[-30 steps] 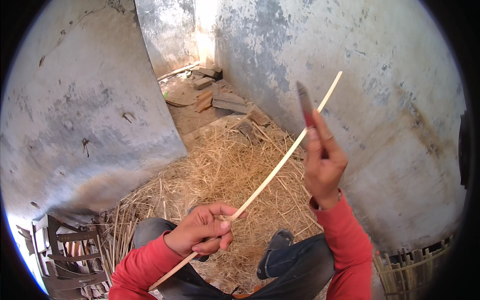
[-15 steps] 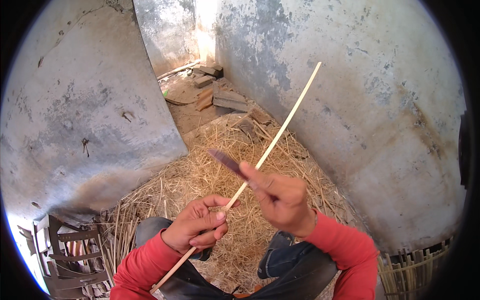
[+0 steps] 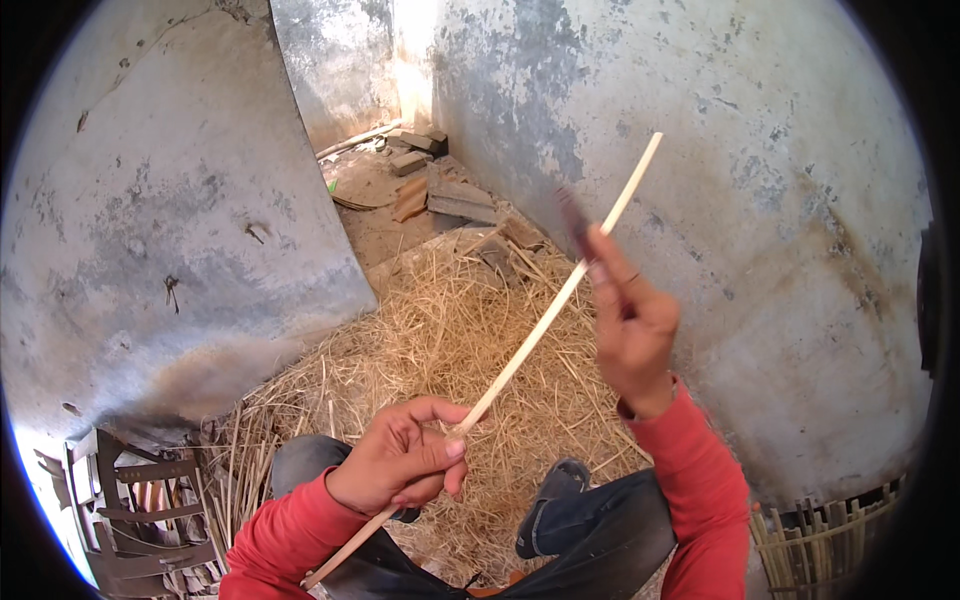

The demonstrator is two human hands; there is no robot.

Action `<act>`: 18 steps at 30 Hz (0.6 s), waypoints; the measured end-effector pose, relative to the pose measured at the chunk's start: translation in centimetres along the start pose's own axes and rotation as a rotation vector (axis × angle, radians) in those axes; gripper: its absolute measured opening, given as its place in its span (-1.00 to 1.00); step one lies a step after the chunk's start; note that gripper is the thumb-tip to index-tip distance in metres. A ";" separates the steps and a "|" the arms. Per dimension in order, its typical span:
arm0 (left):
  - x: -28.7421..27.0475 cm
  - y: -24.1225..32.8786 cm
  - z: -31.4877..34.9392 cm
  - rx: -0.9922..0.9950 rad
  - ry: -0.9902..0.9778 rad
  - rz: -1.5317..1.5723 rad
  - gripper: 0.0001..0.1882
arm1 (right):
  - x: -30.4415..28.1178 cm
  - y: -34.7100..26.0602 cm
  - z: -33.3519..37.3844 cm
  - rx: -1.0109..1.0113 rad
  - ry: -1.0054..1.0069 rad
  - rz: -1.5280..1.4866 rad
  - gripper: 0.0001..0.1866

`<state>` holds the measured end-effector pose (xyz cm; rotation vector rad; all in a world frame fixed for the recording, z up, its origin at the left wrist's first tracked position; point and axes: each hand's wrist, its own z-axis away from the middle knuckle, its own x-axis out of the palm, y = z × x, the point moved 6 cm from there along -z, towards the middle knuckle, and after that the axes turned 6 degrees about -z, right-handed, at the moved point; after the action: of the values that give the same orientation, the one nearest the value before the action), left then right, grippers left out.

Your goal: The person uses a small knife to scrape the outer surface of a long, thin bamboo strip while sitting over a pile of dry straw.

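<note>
A long, thin, pale strip of split bamboo or wood (image 3: pixel 545 325) slants from my lap up to the right. My left hand (image 3: pixel 410 455) is closed around its lower part, thumb on top. Farther up the strip, my right hand (image 3: pixel 635 325) grips a knife (image 3: pixel 573 222) with a dark, motion-blurred blade. The blade crosses the strip below its upper end and points up to the left. Its handle is mostly hidden in my fingers. I cannot tell whether the edge bites into the strip.
Straw-like shavings (image 3: pixel 450 350) cover the floor before my legs. Broken bricks and slabs (image 3: pixel 460 195) lie at the back. A worn plaster wall (image 3: pixel 760 200) rises at right, a slanted panel (image 3: pixel 180 200) at left. Dark slatted wooden furniture (image 3: pixel 150 510) stands lower left, a slatted bamboo basket (image 3: pixel 830 540) lower right.
My right hand and the knife have moved up and right along the strip, toward its upper end. The strip has tilted slightly to the right. My left hand has barely shifted.
</note>
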<state>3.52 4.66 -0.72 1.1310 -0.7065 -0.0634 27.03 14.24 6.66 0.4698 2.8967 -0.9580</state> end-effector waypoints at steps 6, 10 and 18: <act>-0.2 0.1 -0.3 0.021 0.029 -0.011 -0.69 | 2.8 -2.0 2.4 -0.033 -0.175 -0.050 -0.55; -0.3 0.1 -0.2 0.014 0.034 0.001 -0.69 | 3.2 -2.6 3.3 -0.007 -0.260 0.004 -0.60; -0.2 0.2 -0.2 -0.004 0.011 0.027 -0.67 | 3.8 -3.3 3.9 0.024 -0.288 -0.082 -0.60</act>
<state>3.38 4.98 -0.67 1.1172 -0.7115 -0.0353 22.22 10.48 4.87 0.1962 2.6646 -0.9813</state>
